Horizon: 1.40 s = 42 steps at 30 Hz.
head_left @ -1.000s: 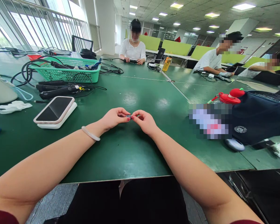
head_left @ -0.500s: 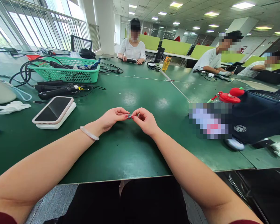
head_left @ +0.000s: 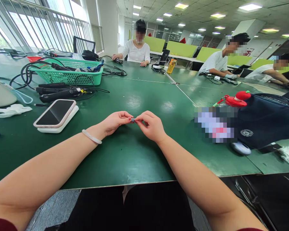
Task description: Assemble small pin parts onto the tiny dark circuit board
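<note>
A small silver-grey piece with a dark pattern (head_left: 133, 119) is held just above the table, between my two hands. It is too small for me to make out its kind. My left hand (head_left: 118, 122) pinches its left end between thumb and fingers, and a pale bangle (head_left: 91, 137) circles that wrist. My right hand (head_left: 151, 125) is closed in a pinch at its right end, thumb and forefinger together. Parts of the piece are hidden behind the fingertips.
On the green table (head_left: 106, 166), a phone (head_left: 55, 112) on a white box and a green basket (head_left: 69, 77) with cables stand left. A dark bag (head_left: 262, 118) and a mouse (head_left: 241, 148) are right. Several people sit across the table.
My right hand has turned slightly, its fingers coming closer together at the small piece. My left hand has stayed nearly still. The person opposite has moved one hand sideways.
</note>
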Tool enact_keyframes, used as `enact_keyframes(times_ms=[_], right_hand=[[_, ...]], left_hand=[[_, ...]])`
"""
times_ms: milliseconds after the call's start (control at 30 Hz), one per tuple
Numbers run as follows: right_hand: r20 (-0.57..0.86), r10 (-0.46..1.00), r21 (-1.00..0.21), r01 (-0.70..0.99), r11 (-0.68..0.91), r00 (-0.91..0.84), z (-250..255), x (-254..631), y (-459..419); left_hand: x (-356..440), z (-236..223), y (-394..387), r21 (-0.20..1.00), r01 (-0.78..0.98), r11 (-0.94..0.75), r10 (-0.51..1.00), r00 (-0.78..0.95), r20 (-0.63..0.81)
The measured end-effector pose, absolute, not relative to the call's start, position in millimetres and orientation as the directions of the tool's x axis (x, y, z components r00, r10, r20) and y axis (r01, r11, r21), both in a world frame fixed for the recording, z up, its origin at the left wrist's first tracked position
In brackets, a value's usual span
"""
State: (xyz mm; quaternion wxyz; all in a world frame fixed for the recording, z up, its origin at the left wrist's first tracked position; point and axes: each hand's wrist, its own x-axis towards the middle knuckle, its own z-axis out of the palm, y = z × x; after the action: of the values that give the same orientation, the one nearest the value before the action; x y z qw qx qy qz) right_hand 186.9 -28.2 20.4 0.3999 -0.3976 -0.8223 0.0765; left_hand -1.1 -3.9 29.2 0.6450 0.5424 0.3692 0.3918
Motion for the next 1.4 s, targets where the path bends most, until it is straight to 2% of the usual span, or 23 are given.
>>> enact_keyframes(times_ms=[233,700,900,1033,1133,1267,1400], right_hand=[[0.656,0.662,-0.399,0.578,0.712,-0.363,22,187,-29],[0.589,0.688,-0.301,0.675,0.673,-0.423,22,188,-29],[0.595,0.691,-0.312,0.675,0.669,-0.41,21,188,-30],[0.598,0.733,-0.391,0.681,0.619,-0.323,21,189,-28],[0.489,0.827,-0.424,0.754,0.502,-0.277,16,192,-19],[0.271,0.918,-0.374,0.847,0.378,-0.29,4,194,-5],[0.209,0.937,-0.336,0.879,0.339,-0.282,-2,191,1]], left_hand=[[-2,29,-4,0.986,-0.117,0.114,0.897,0.44,-0.052],[-2,31,-4,0.994,-0.097,0.057,0.918,0.396,-0.014],[-1,33,-5,0.992,-0.106,0.061,0.926,0.378,-0.017],[-2,31,-4,0.992,-0.109,0.057,0.934,0.357,-0.015],[-2,28,-1,0.995,-0.086,0.045,0.939,0.344,-0.013],[-2,22,2,0.999,-0.023,0.043,0.945,0.325,-0.034],[-3,18,4,0.999,0.017,0.04,0.947,0.318,-0.043]])
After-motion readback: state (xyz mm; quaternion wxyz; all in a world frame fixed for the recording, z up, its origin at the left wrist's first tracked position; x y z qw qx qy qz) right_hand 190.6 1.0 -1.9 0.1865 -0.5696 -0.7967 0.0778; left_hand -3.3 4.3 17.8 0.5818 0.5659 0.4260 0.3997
